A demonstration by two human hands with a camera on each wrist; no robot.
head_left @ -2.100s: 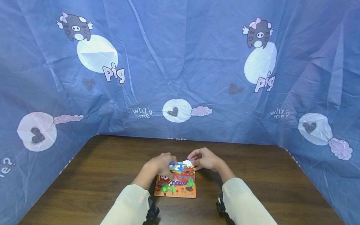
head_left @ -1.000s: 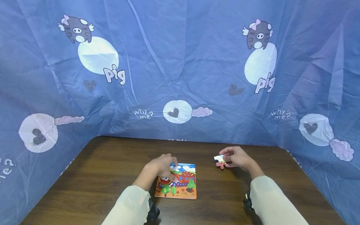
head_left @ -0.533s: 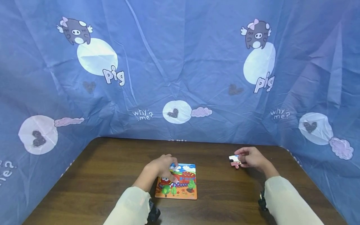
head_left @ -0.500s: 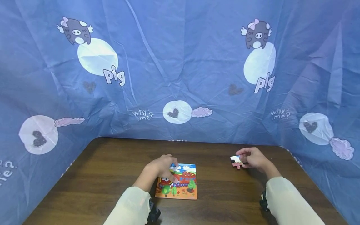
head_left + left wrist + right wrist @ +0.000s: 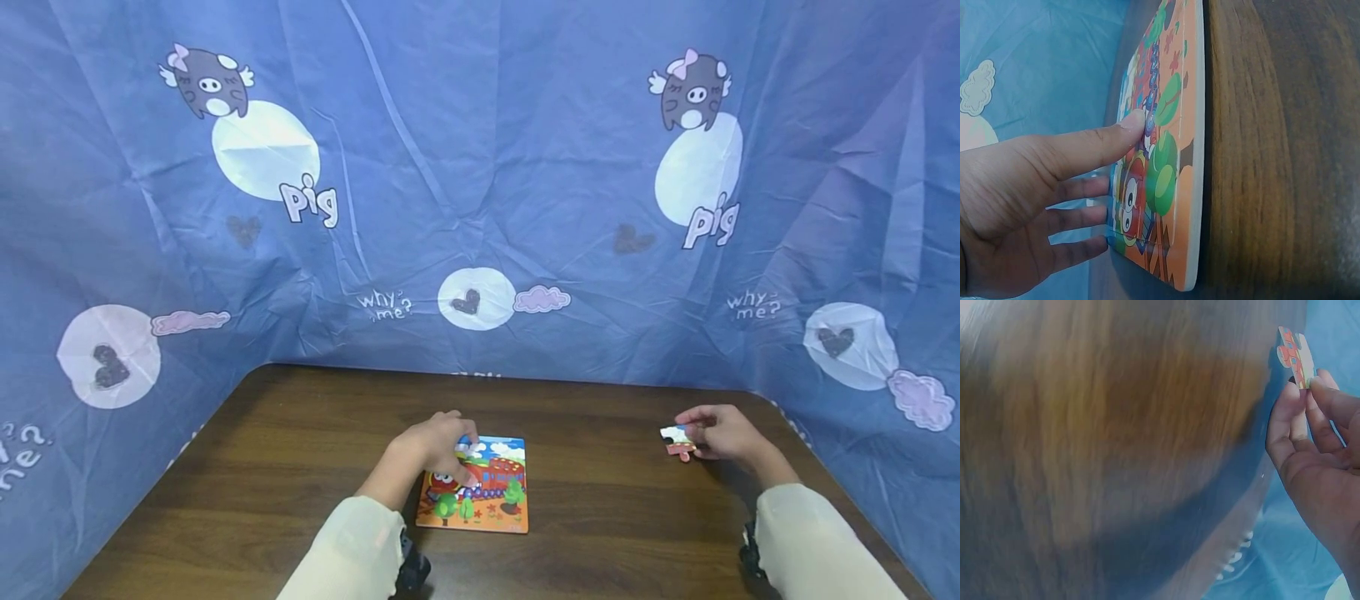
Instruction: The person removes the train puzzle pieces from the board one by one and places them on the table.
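A square jigsaw board (image 5: 498,479) printed with a red train and green trees lies flat in the middle of the table. My left hand (image 5: 433,444) rests on its left side. The left wrist view shows the thumb (image 5: 1130,128) touching the picture, the other fingers fairly straight and spread at the board's far side. Well to the right, my right hand (image 5: 726,432) pinches a puzzle piece (image 5: 678,442), white and blue above, red below. In the right wrist view this piece (image 5: 1295,357) is held between thumb and fingertips, off the table.
The brown wooden table (image 5: 300,450) has rounded far corners. A blue curtain (image 5: 480,167) printed with pigs, hearts and clouds stands behind it and along both sides. A small black device (image 5: 412,571) sits at each wrist.
My right hand has lifted the puzzle piece from the board's upper right corner and carried it rightwards, near the table's right side. My left hand has stayed on the board.
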